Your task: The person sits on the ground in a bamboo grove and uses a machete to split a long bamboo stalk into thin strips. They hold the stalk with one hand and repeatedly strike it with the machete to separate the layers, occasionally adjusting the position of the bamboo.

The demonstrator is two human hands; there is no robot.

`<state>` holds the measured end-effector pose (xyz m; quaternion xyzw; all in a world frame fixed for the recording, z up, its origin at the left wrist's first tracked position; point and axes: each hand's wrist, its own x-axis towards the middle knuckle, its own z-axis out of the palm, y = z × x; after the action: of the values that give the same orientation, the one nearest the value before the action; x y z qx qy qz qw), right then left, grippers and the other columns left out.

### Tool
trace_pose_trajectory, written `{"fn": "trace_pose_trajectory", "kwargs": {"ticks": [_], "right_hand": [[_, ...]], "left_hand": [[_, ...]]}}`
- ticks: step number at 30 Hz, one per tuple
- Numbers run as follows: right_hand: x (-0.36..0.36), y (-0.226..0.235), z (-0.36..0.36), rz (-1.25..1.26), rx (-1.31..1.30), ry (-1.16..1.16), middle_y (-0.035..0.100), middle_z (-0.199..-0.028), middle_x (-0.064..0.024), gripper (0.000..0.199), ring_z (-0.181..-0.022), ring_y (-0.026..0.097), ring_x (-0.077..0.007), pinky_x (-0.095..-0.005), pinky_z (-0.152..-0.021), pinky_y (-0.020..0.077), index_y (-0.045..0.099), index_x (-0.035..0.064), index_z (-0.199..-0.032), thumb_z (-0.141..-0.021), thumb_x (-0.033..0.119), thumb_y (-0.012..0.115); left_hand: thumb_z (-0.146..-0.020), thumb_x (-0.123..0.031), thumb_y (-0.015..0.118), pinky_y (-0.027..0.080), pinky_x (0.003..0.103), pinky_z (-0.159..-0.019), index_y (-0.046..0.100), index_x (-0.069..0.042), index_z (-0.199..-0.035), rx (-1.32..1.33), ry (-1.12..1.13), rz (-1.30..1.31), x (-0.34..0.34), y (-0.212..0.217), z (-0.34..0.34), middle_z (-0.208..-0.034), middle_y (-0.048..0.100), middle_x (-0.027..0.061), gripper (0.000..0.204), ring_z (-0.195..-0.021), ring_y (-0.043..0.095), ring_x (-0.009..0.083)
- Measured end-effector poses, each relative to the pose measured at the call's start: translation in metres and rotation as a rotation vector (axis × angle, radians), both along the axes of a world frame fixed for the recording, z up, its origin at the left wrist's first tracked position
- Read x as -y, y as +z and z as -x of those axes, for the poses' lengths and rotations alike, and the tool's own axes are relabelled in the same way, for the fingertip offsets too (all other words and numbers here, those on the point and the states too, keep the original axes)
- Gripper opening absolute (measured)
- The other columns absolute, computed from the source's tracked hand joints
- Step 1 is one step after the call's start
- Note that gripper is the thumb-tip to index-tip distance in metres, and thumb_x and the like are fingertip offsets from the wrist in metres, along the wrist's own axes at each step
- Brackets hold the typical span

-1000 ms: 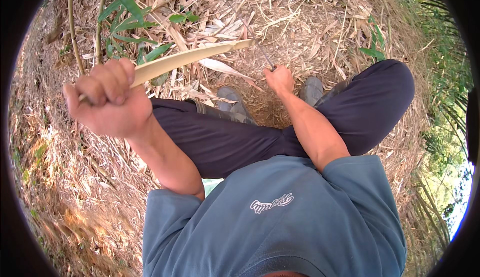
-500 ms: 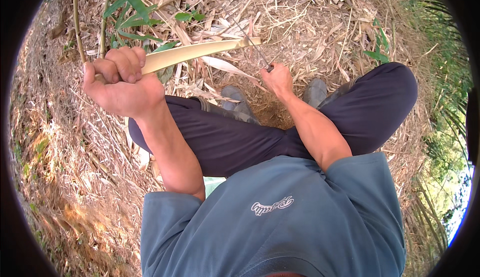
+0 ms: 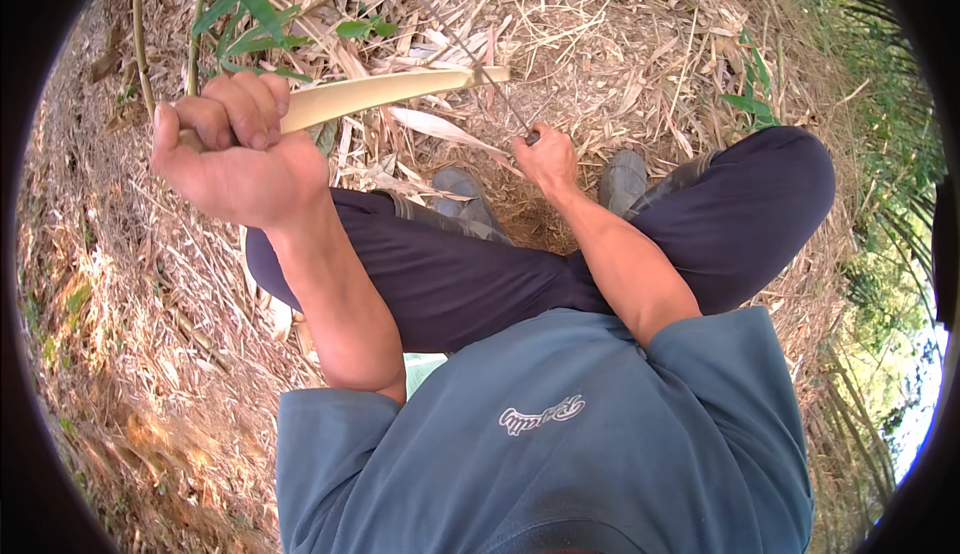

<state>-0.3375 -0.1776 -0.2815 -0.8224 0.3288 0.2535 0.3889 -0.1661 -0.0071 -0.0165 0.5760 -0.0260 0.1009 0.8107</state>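
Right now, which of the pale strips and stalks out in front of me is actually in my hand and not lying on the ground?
The long pale split stalk, gripped at its left end by the left hand and raised level above the litter.

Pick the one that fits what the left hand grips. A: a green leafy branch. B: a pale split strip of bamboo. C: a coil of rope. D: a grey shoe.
B: the left hand is closed round one end of a pale strip, whose far end meets the thin blade held by the right hand.
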Motion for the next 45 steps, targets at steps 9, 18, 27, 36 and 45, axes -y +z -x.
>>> {"fn": "trace_pose_trajectory", "kwargs": {"ticks": [9,18,27,36,45], "right_hand": [[0.004,-0.004,0.013,0.03,-0.144,-0.085,0.073,-0.104,-0.0224,0.046,-0.097,0.07,-0.0402,-0.0471,-0.088,0.0548,0.073,0.0009,-0.107,-0.082,0.039,0.069],[0.006,-0.017,0.006,0.047,-0.257,-0.204,0.072,-0.108,-0.0219,0.045,-0.102,0.069,-0.0398,-0.048,-0.089,0.0544,0.074,0.0047,-0.109,-0.081,0.039,0.07],[0.003,-0.004,0.006,0.026,-0.159,-0.173,0.073,-0.099,-0.0253,0.047,-0.092,0.071,-0.0406,-0.0476,-0.082,0.0547,0.073,0.0003,-0.107,-0.078,0.037,0.068],[0.024,0.006,-0.035,0.089,-0.053,-0.006,0.074,-0.088,-0.0185,0.045,-0.079,0.071,-0.0264,-0.0419,-0.072,0.0554,0.075,0.003,-0.108,-0.078,0.035,0.067],[0.163,0.123,-0.145,0.374,-0.053,0.63,0.071,-0.078,-0.0217,0.038,-0.075,0.071,-0.0345,-0.0433,-0.074,0.0569,0.075,-0.0014,-0.094,-0.08,0.034,0.068]], "left_hand": [[-0.1,-0.037,0.039,0.026,0.032,-0.052,0.024,-0.017,-0.059,-0.033,0.083,-0.023,-0.003,-0.006,-0.004,-0.047,0.027,0.0018,0.047,-0.046,0.023,0.014],[-0.098,-0.037,0.04,0.024,0.031,-0.049,0.026,-0.02,-0.054,0.036,0.103,-0.008,-0.025,0.021,0.004,-0.046,0.028,-0.0025,0.049,-0.044,0.022,0.0114],[-0.096,-0.039,0.039,0.025,0.033,-0.052,0.025,-0.018,-0.057,-0.017,0.248,-0.014,-0.017,0.01,-0.006,-0.047,0.027,0.0,0.046,-0.045,0.023,0.014],[-0.092,-0.031,0.034,0.022,0.031,-0.047,0.024,-0.019,-0.057,0.118,0.472,-0.052,-0.078,0.05,-0.033,-0.048,0.025,-0.0004,0.037,-0.044,0.023,0.0131],[-0.1,-0.033,0.042,0.025,0.031,-0.049,0.032,-0.017,-0.063,0.381,0.668,0.073,-0.06,0.041,-0.081,-0.055,0.027,-0.0028,0.041,-0.047,0.028,0.0115]]}}
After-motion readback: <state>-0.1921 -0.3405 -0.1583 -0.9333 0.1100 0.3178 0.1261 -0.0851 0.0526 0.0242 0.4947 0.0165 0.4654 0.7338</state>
